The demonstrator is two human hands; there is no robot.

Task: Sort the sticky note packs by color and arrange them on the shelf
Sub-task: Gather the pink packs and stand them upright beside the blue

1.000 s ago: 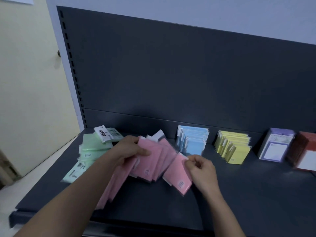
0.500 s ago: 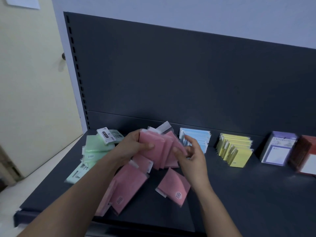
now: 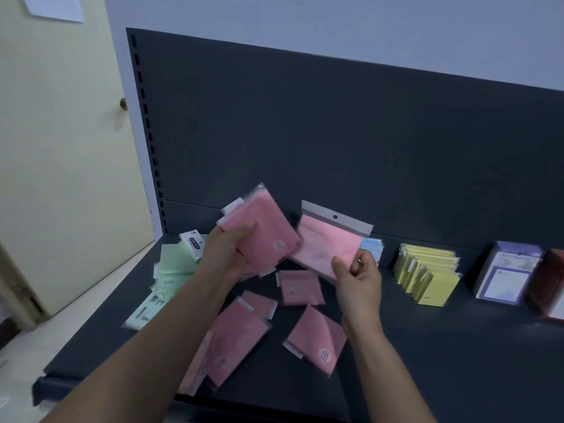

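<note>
Pink packs in both hands

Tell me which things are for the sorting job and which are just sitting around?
For the job: pink packs in the left hand; a pink pack in the right hand; loose pink packs; green packs; blue packs; yellow packs; the shelf.

Just there: the door; the purple notepad box.

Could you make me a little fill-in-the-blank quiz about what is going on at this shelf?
1. Both hands hold packs coloured ____.
2. The left hand grips a bunch of packs, while the right hand pinches ____ pack by its lower corner.
3. The upright yellow packs stand to the ____ of the blue packs.
4. The pile of green packs lies at the shelf's ____ end.

Missing words: pink; one; right; left
</note>
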